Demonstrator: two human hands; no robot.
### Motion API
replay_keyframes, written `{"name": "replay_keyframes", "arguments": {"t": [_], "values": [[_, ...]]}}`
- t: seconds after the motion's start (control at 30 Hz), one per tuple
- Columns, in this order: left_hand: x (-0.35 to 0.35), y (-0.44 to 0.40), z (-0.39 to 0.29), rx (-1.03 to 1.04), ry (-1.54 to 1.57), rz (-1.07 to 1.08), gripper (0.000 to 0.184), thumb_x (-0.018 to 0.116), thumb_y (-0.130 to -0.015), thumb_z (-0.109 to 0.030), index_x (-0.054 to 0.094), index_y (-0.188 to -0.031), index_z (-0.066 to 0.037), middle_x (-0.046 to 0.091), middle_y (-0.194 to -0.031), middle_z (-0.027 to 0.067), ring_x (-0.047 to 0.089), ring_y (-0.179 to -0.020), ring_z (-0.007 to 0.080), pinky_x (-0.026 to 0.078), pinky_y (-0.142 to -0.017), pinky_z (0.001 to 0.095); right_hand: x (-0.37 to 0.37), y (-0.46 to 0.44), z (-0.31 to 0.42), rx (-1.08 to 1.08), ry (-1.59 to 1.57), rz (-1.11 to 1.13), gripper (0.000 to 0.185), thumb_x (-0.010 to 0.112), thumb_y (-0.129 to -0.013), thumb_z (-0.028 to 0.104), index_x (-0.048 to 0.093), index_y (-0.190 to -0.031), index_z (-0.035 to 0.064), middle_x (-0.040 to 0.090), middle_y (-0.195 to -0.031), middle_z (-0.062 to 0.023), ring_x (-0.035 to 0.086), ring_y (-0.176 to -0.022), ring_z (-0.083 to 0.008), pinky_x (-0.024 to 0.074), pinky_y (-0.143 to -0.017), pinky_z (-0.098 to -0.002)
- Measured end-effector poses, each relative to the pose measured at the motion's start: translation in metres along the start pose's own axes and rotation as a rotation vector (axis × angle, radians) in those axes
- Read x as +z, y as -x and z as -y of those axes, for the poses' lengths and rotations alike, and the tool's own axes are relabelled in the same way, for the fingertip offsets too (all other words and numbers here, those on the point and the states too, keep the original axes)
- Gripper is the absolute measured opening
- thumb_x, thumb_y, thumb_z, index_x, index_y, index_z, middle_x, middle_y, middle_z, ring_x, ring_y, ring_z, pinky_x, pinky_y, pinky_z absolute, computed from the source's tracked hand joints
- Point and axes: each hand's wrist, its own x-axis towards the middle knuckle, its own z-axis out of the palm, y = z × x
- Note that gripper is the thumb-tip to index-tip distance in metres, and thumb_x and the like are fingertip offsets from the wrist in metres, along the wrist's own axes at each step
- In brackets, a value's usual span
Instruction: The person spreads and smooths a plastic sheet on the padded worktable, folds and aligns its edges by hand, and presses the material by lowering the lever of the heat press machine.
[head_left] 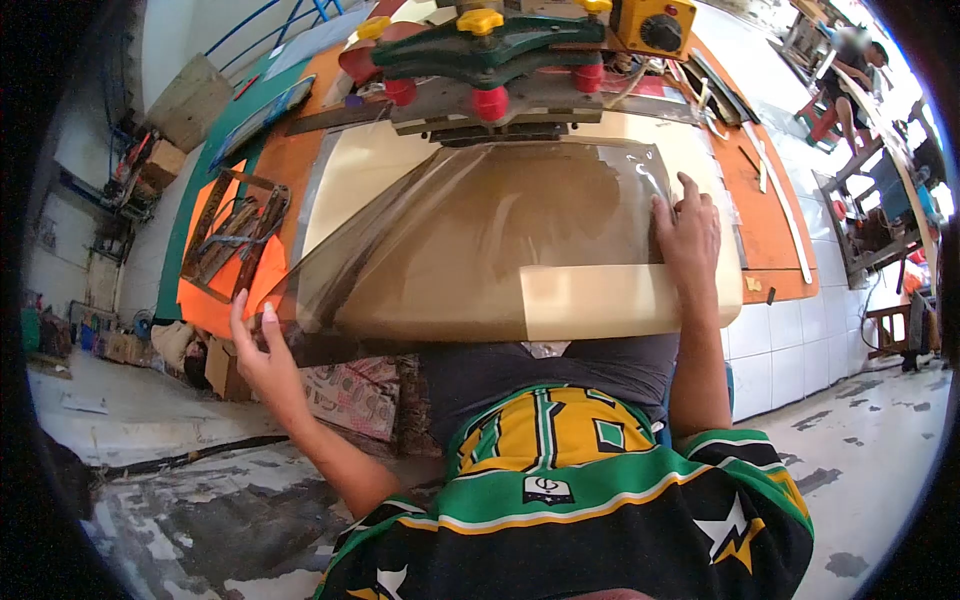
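Note:
A see-through brown plastic sheet (500, 215) lies over a cream padded board (600, 300), its front left part sticking out past the board. My left hand (265, 355) is at the sheet's left corner, with the thumb and fingers around its edge. On the right, my right hand (690, 232) rests at the sheet's right edge, the thumb against it and the fingers bent beside it. The sheet's far edge reaches up to the dark metal head of a green press (490, 50), which has yellow knobs and red posts.
A yellow control box (655, 27) with a black dial sits beside the press. A wooden frame (235, 235) with scraps lies on orange sheets at left. Strips (780, 200) lie on the orange tabletop at right. Another person (850, 80) sits at a far bench.

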Motion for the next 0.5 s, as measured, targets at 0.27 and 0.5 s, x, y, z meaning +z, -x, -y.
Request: {"name": "replay_keyframes", "arguments": {"t": [0.27, 0.5], "values": [[0.008, -0.005, -0.007, 0.272, -0.311, -0.167, 0.035, 0.064, -0.103, -0.026, 0.065, -0.132, -0.006, 0.061, -0.140, 0.0170, 0.060, -0.126, 0.0398, 0.045, -0.104, 0.0514, 0.003, -0.001, 0.000, 0.035, -0.425, 0.011, 0.027, 0.070, -0.098, 0.029, 0.076, -0.103, 0.0032, 0.064, -0.063, -0.0106, 0.063, -0.058, -0.0273, 0.0517, -0.065, -0.0416], [0.058, 0.014, -0.047, 0.463, -0.023, 0.236, 0.037, 0.065, -0.102, -0.023, 0.065, -0.134, -0.006, 0.049, -0.158, 0.0192, 0.043, -0.148, 0.0399, 0.035, -0.120, 0.0505, -0.008, 0.000, 0.003, 0.037, -0.634, -0.005, 0.019, 0.073, -0.097, 0.020, 0.073, -0.106, 0.0038, 0.055, -0.060, -0.0007, 0.048, -0.056, -0.0087, 0.0405, -0.056, -0.0304]]}}
